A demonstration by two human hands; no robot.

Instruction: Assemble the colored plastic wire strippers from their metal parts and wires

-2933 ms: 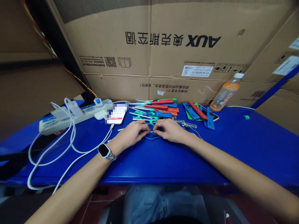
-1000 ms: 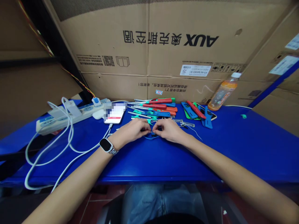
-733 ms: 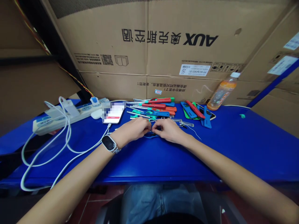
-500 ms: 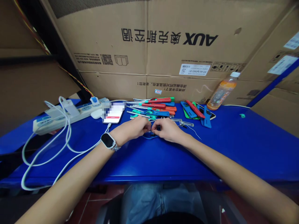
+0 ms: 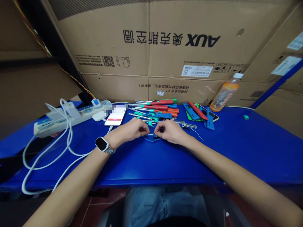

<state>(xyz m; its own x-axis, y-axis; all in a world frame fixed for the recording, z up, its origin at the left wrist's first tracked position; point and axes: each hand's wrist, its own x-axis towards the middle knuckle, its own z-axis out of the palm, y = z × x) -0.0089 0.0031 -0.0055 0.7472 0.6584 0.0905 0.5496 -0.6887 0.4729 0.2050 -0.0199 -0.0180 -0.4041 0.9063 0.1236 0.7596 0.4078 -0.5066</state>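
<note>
My left hand is pinched, its fingertips at one end of a thin pale piece low over the table. Facing it across a narrow gap, my right hand pinches the other end, by a small black part that its fingers partly cover. A blue wire loops below, between the two hands. Just beyond lie several long-necked lighters with red, orange and blue handles, metal tubes and green triggers. Beside my right hand are clear plastic lighter tanks with a thin white wire.
Loose blue, red and green handle shells lie at the back right, partly over a phone. An orange drink bottle leans against the cardboard box. Left are a phone, a power strip and looping white cables.
My left hand has shifted left, widening the gap and exposing the thin piece between the fingertips. My right hand stays nearly in place.
</note>
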